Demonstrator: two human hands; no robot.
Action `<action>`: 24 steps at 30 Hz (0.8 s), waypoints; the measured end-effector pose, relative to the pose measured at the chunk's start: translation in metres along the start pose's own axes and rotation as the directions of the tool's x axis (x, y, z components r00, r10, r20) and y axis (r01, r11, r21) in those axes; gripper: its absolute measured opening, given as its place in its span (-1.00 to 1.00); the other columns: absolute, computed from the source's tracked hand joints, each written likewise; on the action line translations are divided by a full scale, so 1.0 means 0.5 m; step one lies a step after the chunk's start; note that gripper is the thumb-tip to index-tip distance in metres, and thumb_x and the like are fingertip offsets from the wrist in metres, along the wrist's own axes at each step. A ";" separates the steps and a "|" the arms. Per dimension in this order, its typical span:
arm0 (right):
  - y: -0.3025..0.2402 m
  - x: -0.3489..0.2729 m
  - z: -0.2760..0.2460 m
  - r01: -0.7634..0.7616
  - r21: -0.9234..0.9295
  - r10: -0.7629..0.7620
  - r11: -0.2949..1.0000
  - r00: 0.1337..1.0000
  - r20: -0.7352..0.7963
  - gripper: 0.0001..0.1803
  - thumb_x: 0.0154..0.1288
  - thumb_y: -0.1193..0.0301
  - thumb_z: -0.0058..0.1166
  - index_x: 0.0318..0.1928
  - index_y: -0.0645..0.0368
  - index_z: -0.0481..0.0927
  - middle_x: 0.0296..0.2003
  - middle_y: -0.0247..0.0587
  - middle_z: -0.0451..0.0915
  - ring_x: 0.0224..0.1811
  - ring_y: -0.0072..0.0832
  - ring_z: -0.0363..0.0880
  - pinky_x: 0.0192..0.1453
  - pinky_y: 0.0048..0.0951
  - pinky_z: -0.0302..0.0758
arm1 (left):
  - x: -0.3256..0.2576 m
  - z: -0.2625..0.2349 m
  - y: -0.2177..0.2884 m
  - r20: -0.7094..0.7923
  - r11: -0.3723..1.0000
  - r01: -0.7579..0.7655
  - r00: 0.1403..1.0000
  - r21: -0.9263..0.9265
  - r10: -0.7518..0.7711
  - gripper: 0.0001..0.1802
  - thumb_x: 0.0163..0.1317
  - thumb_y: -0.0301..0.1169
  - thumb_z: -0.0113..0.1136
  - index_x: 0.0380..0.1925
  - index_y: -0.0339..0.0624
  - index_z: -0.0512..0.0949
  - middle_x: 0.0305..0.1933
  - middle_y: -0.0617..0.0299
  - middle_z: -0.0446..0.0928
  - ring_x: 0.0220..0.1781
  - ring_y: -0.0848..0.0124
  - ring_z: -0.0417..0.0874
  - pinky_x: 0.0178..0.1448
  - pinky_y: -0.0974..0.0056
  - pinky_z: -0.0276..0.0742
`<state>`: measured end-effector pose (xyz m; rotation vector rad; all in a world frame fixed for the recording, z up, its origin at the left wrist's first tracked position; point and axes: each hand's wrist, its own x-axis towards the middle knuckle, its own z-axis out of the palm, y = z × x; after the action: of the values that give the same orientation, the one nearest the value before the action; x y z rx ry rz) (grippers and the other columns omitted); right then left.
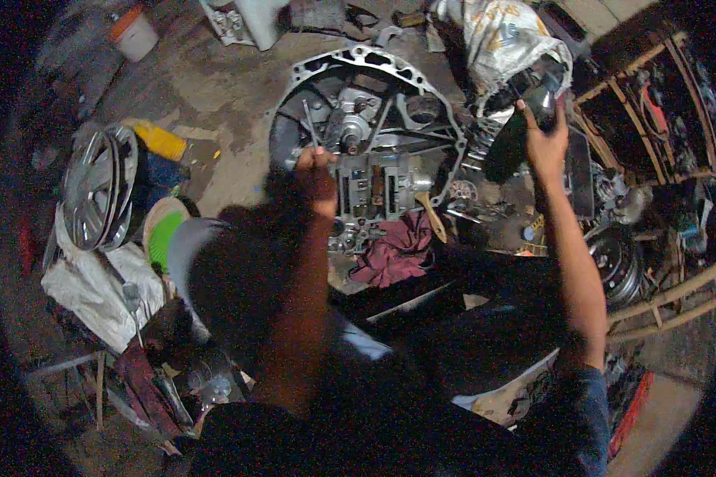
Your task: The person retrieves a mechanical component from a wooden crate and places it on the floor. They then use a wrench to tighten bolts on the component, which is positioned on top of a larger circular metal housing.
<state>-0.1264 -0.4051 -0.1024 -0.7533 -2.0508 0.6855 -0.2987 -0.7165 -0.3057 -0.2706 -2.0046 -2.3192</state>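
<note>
My left hand (318, 171) is closed at the left side of a large metal gearbox housing (359, 56) with a wide, open bell-shaped end. A thin, light metal rod (308, 119) stands up from its fingers. My right hand (547, 147) is raised at the right, thumb and fingers around a dark, glossy, bottle-like thing (539, 107) at the mouth of a white woven sack (517, 36). Below the housing's opening is a metal block with slots (366, 191). A brush with a wooden handle (433, 219) rests by a crumpled maroon cloth (394, 254).
Alloy wheels (95, 191) and a yellow container (159, 141) stand at the left, above a white sheet (95, 286). At the far left is a white bucket with an orange rim (135, 36). Wooden slatted frames (620, 103) and a dark wheel rim (612, 258) line the right.
</note>
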 end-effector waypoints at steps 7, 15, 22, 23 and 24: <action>0.272 -0.098 0.049 -0.074 -0.134 0.078 0.988 0.997 0.026 -0.28 0.07 0.16 0.46 0.13 0.33 0.47 -0.06 0.08 0.64 0.00 -0.16 0.63 0.13 -0.22 0.48 | -0.007 -0.010 -0.026 0.021 0.984 0.014 1.000 -0.175 -0.010 -0.69 0.38 -0.17 0.08 -0.33 -0.22 0.51 -0.36 0.26 0.55 -0.30 0.37 0.52 -0.13 0.22 0.44; 0.402 -0.147 0.126 -0.319 -0.165 0.330 0.933 0.943 0.042 -0.44 -0.04 0.32 0.47 0.00 0.19 0.56 -0.13 0.01 0.69 -0.05 -0.05 0.67 0.06 -0.16 0.53 | -0.009 -0.026 0.028 0.109 0.997 -0.015 0.994 -0.069 0.023 -0.75 0.43 -0.25 0.05 -0.29 -0.23 0.52 -0.35 0.30 0.52 -0.27 0.44 0.50 -0.15 0.27 0.45; 0.491 -0.217 0.218 -0.472 -0.212 0.486 0.856 0.874 0.017 -0.41 -0.06 0.29 0.47 0.02 0.20 0.57 -0.13 -0.03 0.69 -0.03 -0.12 0.66 0.13 -0.20 0.49 | 0.000 -0.043 0.076 0.211 0.975 -0.080 0.977 0.209 0.035 -0.72 0.43 -0.26 -0.02 -0.43 -0.18 0.41 -0.44 0.37 0.34 -0.37 0.50 0.31 -0.22 0.34 0.28; 0.500 -0.217 0.227 -0.521 -0.210 0.537 0.828 0.844 0.023 -0.41 -0.05 0.29 0.46 0.02 0.21 0.57 -0.13 -0.03 0.69 -0.03 -0.13 0.66 0.13 -0.22 0.49 | -0.003 -0.038 0.084 0.201 0.971 -0.079 0.979 0.227 0.033 -0.71 0.43 -0.25 -0.02 -0.45 -0.17 0.38 -0.46 0.38 0.31 -0.38 0.50 0.29 -0.23 0.34 0.26; 0.505 -0.223 0.230 -0.417 -0.174 0.433 0.892 0.900 0.060 -0.40 0.00 0.30 0.44 0.06 0.25 0.55 -0.10 -0.01 0.68 -0.02 -0.17 0.65 0.13 -0.23 0.48 | -0.007 -0.034 0.092 0.190 0.967 -0.078 0.981 0.244 0.031 -0.70 0.42 -0.25 -0.03 -0.47 -0.16 0.36 -0.47 0.39 0.27 -0.39 0.51 0.26 -0.24 0.35 0.23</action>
<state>-0.1029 -0.3377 -0.3928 -1.3111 -2.0611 0.8201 -0.2891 -0.7402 -0.2639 -0.5337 -2.3154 -2.0453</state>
